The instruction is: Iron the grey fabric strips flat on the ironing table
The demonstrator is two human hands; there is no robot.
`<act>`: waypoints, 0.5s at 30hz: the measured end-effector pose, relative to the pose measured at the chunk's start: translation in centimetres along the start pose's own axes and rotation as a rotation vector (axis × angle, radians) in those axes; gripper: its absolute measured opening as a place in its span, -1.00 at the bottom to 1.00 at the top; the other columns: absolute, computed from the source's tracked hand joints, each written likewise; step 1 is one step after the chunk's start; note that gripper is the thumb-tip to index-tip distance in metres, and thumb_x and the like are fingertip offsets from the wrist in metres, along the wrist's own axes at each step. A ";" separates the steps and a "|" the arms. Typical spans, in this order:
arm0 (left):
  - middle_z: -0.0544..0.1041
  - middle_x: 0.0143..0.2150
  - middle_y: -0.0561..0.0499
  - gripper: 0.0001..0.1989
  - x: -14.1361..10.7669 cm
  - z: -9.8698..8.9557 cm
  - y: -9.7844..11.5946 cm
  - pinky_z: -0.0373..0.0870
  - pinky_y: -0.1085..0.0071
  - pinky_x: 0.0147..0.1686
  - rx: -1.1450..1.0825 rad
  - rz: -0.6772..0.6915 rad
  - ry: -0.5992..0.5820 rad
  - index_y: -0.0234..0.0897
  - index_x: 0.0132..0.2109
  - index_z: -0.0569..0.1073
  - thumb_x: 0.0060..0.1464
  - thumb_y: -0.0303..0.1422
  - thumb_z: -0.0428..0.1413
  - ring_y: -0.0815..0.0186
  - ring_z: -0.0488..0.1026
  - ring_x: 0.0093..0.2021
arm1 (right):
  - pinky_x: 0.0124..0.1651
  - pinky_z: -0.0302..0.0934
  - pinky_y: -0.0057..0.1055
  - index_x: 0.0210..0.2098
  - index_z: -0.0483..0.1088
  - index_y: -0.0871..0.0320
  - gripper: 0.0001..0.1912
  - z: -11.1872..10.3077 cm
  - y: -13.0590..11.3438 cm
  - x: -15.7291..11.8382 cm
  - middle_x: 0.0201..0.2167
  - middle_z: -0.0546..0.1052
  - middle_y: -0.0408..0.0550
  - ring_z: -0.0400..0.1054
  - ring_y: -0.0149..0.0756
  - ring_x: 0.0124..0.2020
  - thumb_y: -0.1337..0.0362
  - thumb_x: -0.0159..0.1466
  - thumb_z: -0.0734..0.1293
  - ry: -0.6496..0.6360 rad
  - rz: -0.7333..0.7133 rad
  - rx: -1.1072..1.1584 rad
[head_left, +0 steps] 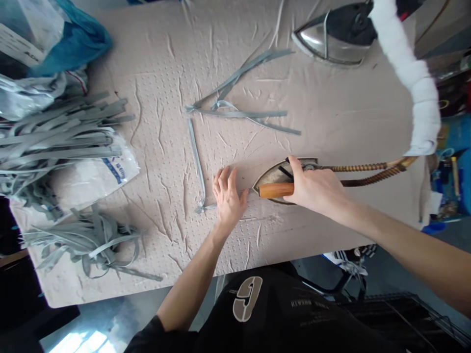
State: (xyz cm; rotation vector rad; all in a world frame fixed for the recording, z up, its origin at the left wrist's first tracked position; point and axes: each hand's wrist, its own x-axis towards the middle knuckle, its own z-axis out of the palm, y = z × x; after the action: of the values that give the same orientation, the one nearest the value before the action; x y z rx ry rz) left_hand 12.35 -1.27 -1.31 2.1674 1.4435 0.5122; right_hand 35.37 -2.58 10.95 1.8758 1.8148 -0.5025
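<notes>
My right hand (312,189) is wrapped round the wooden handle (275,190) of a steam iron (270,177), which lies flat on the padded board with its tip pointing left. Just left of that tip, my left hand (230,196) rests on the board with fingers spread, over a thin grey fabric strip (210,206). The strip runs under the hand toward the iron; part of it is hidden. Its bent length (196,159) goes up the board from a knotted-looking corner. Further up, several more grey strips (239,113) lie joined in a fan shape.
A big pile of grey strips (55,132) lies at left on a clear plastic bag (125,164), with a tangled bunch (99,240) nearer me. A second iron (333,37) stands at the far right. A white wrapped hose (423,93) arches over the creased board cover (353,113).
</notes>
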 end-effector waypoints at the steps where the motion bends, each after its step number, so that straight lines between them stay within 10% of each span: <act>1: 0.21 0.39 -0.33 -0.33 -0.2 -0.4 -0.5 0.01 -0.19 0.43 0.005 -0.001 0.003 -0.26 0.40 0.15 0.20 -0.36 0.17 -0.11 0.03 0.47 | -0.45 0.08 -0.29 0.41 0.02 0.49 0.06 0.0 -0.2 0.1 -0.41 0.62 0.21 0.53 0.04 -0.42 -0.28 0.27 0.19 0.002 -0.007 -0.005; 15: 0.20 0.39 -0.29 -0.32 -2.0 -3.5 -4.4 0.09 -0.16 0.41 -0.010 -0.035 0.025 -0.22 0.38 0.15 0.16 -0.44 0.17 -0.09 0.03 0.46 | -0.41 0.19 -0.25 0.47 -0.11 0.54 0.07 -1.9 -6.1 1.3 -0.42 0.62 0.21 0.53 0.05 -0.40 -0.20 0.31 0.21 -0.038 -0.136 -0.034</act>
State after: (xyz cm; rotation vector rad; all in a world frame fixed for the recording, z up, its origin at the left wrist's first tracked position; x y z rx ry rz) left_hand 6.42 -1.02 -1.13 2.1314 1.4860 0.5344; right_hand 29.22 -0.44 11.25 1.7173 1.9226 -0.5473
